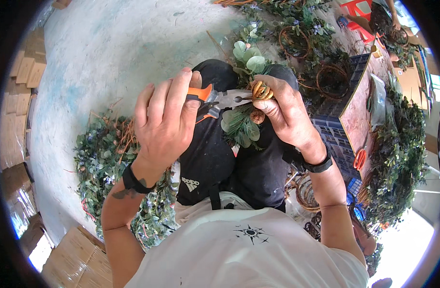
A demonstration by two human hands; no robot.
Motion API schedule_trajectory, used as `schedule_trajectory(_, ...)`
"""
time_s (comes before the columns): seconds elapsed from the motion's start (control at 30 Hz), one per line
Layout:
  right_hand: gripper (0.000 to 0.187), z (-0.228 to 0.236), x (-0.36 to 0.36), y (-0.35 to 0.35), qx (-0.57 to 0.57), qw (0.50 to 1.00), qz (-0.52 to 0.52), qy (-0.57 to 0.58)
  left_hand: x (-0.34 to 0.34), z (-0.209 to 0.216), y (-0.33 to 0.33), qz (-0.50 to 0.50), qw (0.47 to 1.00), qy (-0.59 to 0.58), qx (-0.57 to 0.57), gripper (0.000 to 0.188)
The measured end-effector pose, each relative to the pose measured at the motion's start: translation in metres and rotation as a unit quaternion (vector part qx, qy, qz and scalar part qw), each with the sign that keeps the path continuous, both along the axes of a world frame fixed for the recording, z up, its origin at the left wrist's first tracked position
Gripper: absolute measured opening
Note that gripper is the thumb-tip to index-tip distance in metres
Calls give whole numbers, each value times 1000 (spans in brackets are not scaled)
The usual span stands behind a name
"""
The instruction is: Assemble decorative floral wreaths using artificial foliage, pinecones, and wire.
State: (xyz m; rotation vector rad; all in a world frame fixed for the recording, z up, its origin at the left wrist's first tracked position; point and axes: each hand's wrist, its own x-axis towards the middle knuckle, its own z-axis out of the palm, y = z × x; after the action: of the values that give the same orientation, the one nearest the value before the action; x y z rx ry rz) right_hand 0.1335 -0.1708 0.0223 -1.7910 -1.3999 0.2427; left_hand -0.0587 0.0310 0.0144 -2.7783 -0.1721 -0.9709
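My left hand is closed round a pair of pliers with orange and black handles. The jaws point right and reach a small yellow-brown bundle of what look like dried fruit slices. Thumb and fingers of my right hand pinch that bundle. Whether the jaws grip a wire there is too small to tell. Just under the bundle sit a pine cone and a green sprig with needles and round leaves. Pale round eucalyptus-like leaves show above it, between my knees.
Leafy garlands are heaped on the floor at my left. On the right are a blue crate under a board, red-handled scissors and more greenery. Twig rings lie farther off. Cardboard boxes line the left. Another person's hand shows far right.
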Motion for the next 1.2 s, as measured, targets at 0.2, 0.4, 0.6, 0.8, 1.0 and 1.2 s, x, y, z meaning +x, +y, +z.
schedule_trajectory(0.2, 49, 2, 0, 2, 8, 1000, 7, -1, -2, 6, 9, -42, 999, 19, 16, 6)
schedule_trajectory(0.4, 47, 3, 5, 4, -17, 1000, 17, 1, 27, 74, 61, -135, 814, 400, -399, 19)
schedule_trajectory(0.6, 45, -9, 9, 2, 17, 1000, 6, -10, 33, 59, 77, -197, 536, 483, -664, 28)
schedule_trajectory(0.8, 44, -7, 8, 3, 35, 999, 32, -12, 6, 13, 1, -93, 770, 69, -628, 25)
schedule_trajectory(1.0, 44, -15, 10, 5, 25, 999, 40, 18, 50, -1, -31, -180, 858, -107, -470, 30)
schedule_trajectory(1.2, 41, -8, 7, 2, -14, 999, 31, -14, 54, 12, -23, -191, 887, -76, -414, 16)
